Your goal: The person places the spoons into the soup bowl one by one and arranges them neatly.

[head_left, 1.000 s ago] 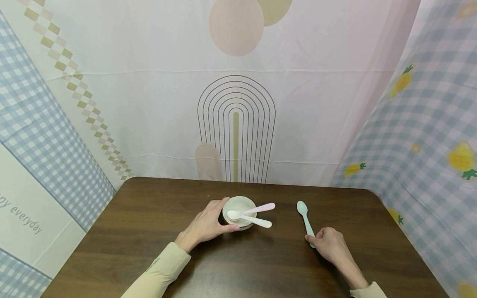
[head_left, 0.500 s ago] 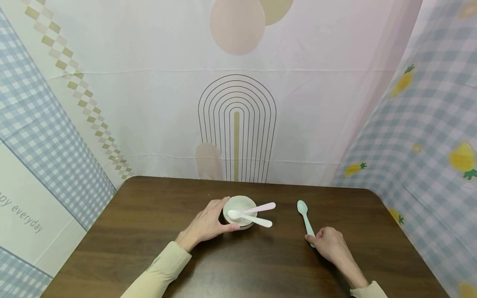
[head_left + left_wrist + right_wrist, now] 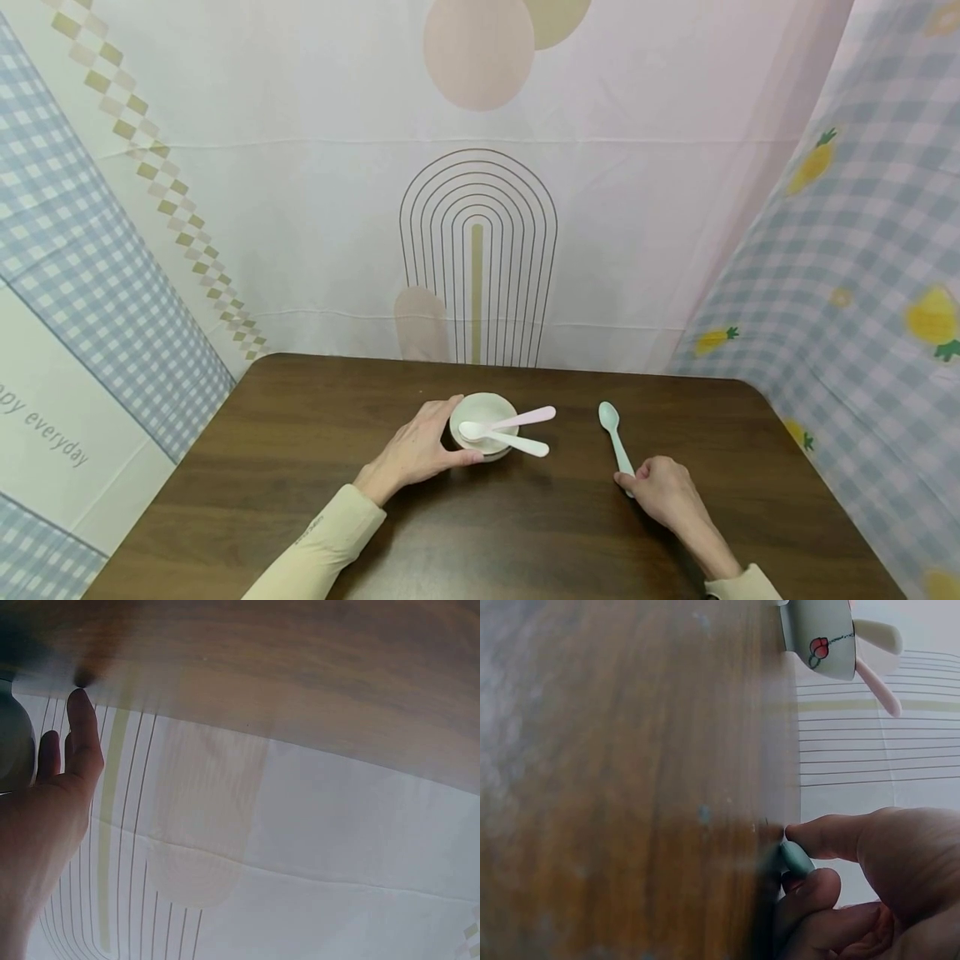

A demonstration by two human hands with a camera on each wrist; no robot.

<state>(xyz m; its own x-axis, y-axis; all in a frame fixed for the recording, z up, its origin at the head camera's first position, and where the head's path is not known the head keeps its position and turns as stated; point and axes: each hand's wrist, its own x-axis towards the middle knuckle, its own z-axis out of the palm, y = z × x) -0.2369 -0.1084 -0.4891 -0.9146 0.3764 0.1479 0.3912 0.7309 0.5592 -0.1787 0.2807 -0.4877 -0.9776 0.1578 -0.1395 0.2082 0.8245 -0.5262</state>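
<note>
A small white bowl [image 3: 483, 407] stands on the table with my left hand [image 3: 414, 447] gripping its left side, thumb at the near side. Inside it lean a white spoon [image 3: 517, 442] and a pink spoon [image 3: 536, 416], their handles sticking out over the right rim. In the right wrist view the bowl [image 3: 832, 652] shows a red printed design. To the right, my right hand [image 3: 667, 493] pinches the handle end of a mint-green spoon [image 3: 617, 442], whose scoop points away from me. From the left wrist, only a dark edge of the bowl [image 3: 15, 742] is visible.
Both hands work over a dark brown wooden table [image 3: 525, 533] with rounded far corners. Behind it hangs a white patterned cloth [image 3: 622, 208]. Blue checked cloth [image 3: 847, 275] hangs at the right, and similar cloth on the left.
</note>
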